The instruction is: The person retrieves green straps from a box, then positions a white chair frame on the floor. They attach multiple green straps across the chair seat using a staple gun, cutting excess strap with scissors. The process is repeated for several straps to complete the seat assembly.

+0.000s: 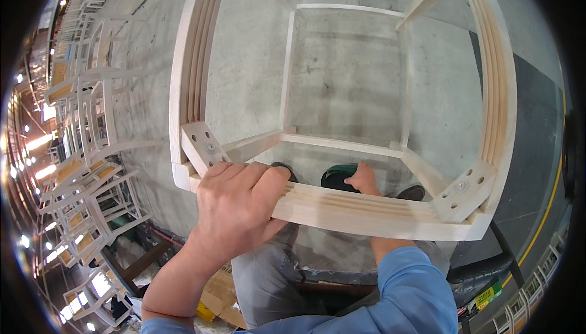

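Note:
A pale wooden seat frame [366,210] with legs and stretchers stands before me, its grooved rails uppermost. My left hand [239,203] is wrapped over the near rail, close to the left corner block [202,146]. My right arm passes beneath that rail. Beyond it, my right hand [365,179] shows inside the frame, its fingers closed on the edge of a flat, rounded, dark pad with a green rim [337,179]. The exact kind of pad cannot be made out. A drilled right corner block [464,190] joins the rails on the other side.
Several white chair frames [91,181] are stacked along the left. Below me lies an opened cardboard box [221,294]. A yellow-green package [488,296] sits at lower right, by a dark padded bar [482,271]. Pale concrete floor [342,71] shows through the frame.

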### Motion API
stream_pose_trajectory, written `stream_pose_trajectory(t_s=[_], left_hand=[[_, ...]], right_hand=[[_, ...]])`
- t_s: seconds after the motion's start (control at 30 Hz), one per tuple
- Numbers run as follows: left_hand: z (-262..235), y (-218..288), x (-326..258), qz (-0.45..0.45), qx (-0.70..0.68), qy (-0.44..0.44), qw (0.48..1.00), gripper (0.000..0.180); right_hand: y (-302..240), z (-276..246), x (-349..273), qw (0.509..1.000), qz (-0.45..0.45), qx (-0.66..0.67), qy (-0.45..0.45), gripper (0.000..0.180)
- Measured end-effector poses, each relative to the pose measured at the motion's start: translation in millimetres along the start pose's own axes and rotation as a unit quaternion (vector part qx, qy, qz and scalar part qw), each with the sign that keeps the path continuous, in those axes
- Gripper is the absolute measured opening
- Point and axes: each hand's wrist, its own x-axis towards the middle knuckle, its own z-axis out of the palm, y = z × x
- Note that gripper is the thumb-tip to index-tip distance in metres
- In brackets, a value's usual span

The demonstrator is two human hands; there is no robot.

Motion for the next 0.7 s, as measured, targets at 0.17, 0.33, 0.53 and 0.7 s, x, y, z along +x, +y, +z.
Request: stream_pose_trajectory(t_s=[0.17,0.33,0.53,0.7], left_hand=[[-2.1,-0.2,1.6,-0.006,-0.011,0.002,1.000,0.043],[-6.4,1.5,3.9,0.018,-0.026,0.019,0.999,0.038],[4.6,1.5,-16.1,0.003,-0.037,0.032,0.999,0.041],[17.3,30.9,-35.2,-0.025,-0.041,0.031,0.998,0.046]], right_hand=[[26.1,32.2,-22.6,0.995,-0.080,0.053,0.024,0.097],[21.5,26.1,-45.7,0.990,-0.116,-0.009,0.076,0.093],[8.9,3.8,-137.6,0.990,-0.123,-0.001,-0.067,0.078],[-33.4,-92.7,-239.3,0.974,-0.155,0.006,-0.167,0.073]])
